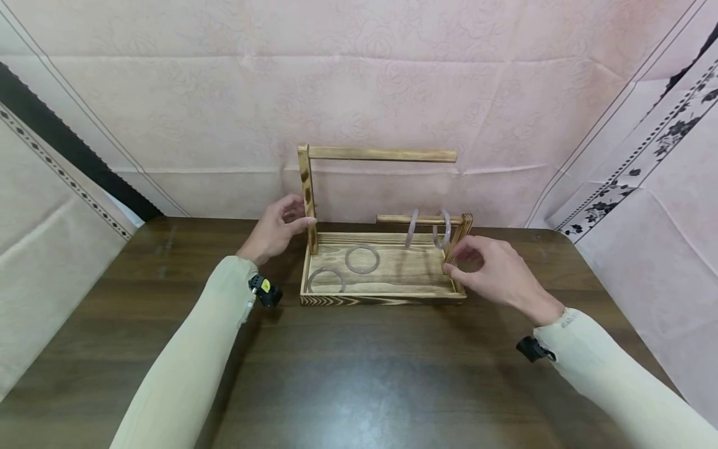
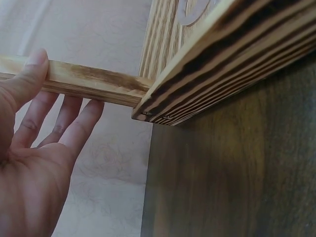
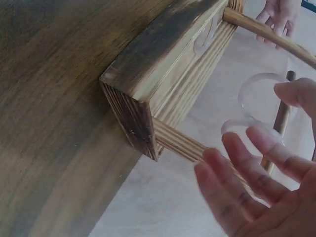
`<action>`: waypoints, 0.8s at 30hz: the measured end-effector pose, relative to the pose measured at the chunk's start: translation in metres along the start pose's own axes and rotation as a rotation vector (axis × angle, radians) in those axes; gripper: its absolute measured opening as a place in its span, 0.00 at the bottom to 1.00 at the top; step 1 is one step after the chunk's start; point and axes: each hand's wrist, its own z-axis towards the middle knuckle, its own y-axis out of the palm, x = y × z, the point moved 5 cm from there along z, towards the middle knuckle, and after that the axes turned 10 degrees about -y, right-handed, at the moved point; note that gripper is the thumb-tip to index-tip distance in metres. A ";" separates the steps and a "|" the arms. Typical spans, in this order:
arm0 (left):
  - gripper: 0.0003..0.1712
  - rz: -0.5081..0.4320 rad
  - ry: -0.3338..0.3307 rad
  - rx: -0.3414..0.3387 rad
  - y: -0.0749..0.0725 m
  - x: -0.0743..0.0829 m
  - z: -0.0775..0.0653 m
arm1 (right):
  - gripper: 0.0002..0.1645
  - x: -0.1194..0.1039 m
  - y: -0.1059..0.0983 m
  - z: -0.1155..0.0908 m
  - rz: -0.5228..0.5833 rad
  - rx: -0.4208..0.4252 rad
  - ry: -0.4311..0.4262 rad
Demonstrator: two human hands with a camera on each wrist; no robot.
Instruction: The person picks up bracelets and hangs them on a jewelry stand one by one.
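A wooden bangle stand (image 1: 392, 299) with a shallow tray rests near the table's back edge. My left hand (image 1: 275, 227) pinches its tall left post (image 1: 306, 187), thumb on one face and fingers behind, as the left wrist view also shows. My right hand (image 1: 496, 265) is at the short right post (image 1: 463, 232), with fingers spread and thumb apart in the right wrist view. Two translucent bangles (image 1: 412, 228) hang on the lower rod (image 1: 394, 219). Another bangle (image 1: 361, 273) lies flat in the tray, and one more bangle (image 1: 325, 270) lies at its front left.
A long upper bar (image 1: 381, 154) reaches right from the tall post, above the lower rod. Pale patterned cloth (image 1: 370, 93) hangs behind the brown wooden table (image 1: 359, 374) and along both sides.
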 end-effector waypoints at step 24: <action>0.20 -0.028 -0.097 -0.062 -0.003 -0.006 0.008 | 0.06 -0.081 0.018 0.022 -0.010 -0.134 -0.374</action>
